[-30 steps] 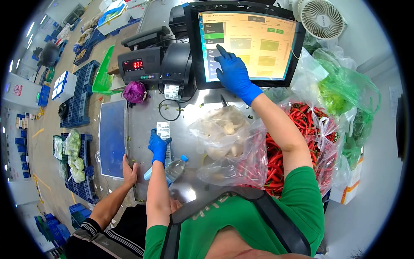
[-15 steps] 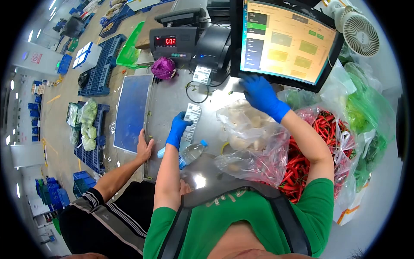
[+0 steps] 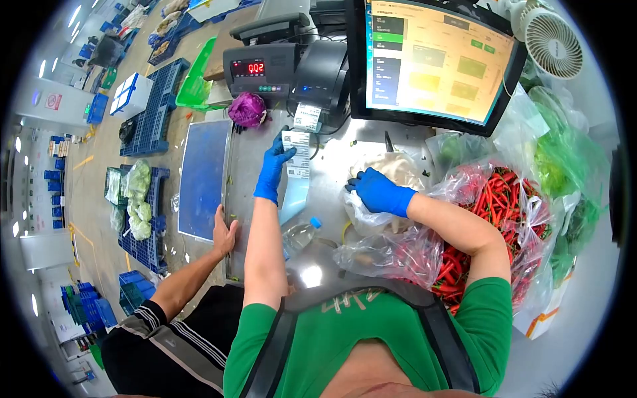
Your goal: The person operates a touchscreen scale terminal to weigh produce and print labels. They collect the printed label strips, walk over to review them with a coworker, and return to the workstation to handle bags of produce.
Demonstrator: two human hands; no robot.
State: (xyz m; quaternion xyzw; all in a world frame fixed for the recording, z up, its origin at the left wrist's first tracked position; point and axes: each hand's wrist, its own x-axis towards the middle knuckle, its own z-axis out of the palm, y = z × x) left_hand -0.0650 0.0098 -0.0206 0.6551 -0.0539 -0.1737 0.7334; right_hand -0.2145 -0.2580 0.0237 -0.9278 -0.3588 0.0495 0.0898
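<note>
Resting on the metal surface [image 3: 335, 142], the plastic bag of pale produce [image 3: 393, 166] lies under the right hand [image 3: 379, 191], whose fingers curl onto it, though whether they grip is unclear; the left hand [image 3: 271, 174] grasps the label strip [image 3: 298, 160] beside its thumb.

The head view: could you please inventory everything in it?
Table: 1, silver, centre
Monitor: 1, black, top
Printer: 1, black, beside monitor
Scale: 1, dark, beside printer
Label strip: 1, white, below printer
Cabbage: 1, purple, by scale
Fan: 1, white, top right
Bottle: 1, clear, on table
Produce bag: 1, clear, on table
Chillies: many, red, right
Bagged greens: count unclear, green, right
Panel: 1, blue, table's left
Tub: 1, green, behind panel
Pallets: several, blue, left floor
Colleague's hand: 1, ungloved, by panel
Left grip: 1, blue-gloved, on strip
Right grip: 1, blue-gloved, on bag
</note>
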